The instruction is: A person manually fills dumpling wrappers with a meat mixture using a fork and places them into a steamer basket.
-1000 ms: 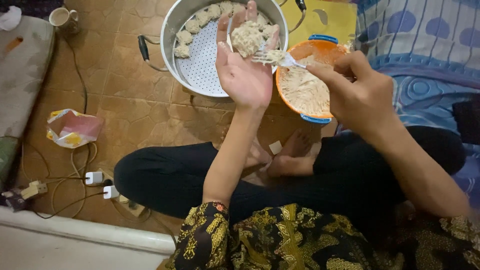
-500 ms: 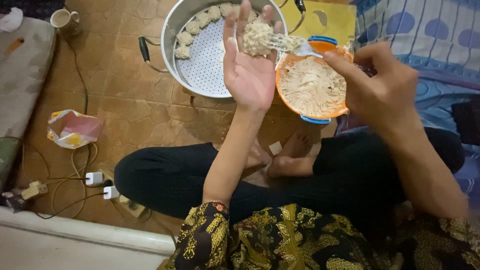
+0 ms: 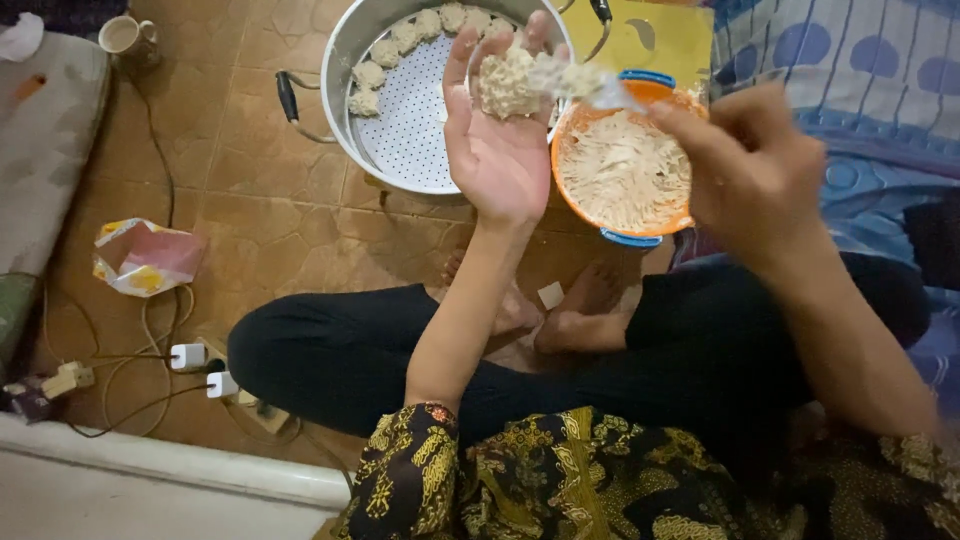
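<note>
My left hand [image 3: 497, 140] is raised palm up over the floor, cradling a dumpling wrapper with filling [image 3: 507, 82] at its fingertips. My right hand [image 3: 755, 170] holds a spoon [image 3: 590, 85], blurred, whose tip presses filling onto that wrapper. Below the spoon sits an orange bowl [image 3: 668, 222] with a blue rim, full of pale minced filling. A metal steamer pot [image 3: 350, 45] with a perforated white tray stands behind my left hand, with several shaped dumplings [image 3: 382, 55] lined along its far left rim.
I sit cross-legged in black trousers on brown floor tiles. A crumpled pink and yellow wrapper [image 3: 142, 257] lies left. Plugs and cables [image 3: 195, 360] trail near a white ledge. A mug [image 3: 125, 37] and cushion [image 3: 45, 160] are at far left; patterned blue bedding [image 3: 860, 80] at right.
My right hand lifted from the bowl and moved right, bringing the spoon up onto the wrapper. My left hand rose slightly and the filling lump on it grew.
</note>
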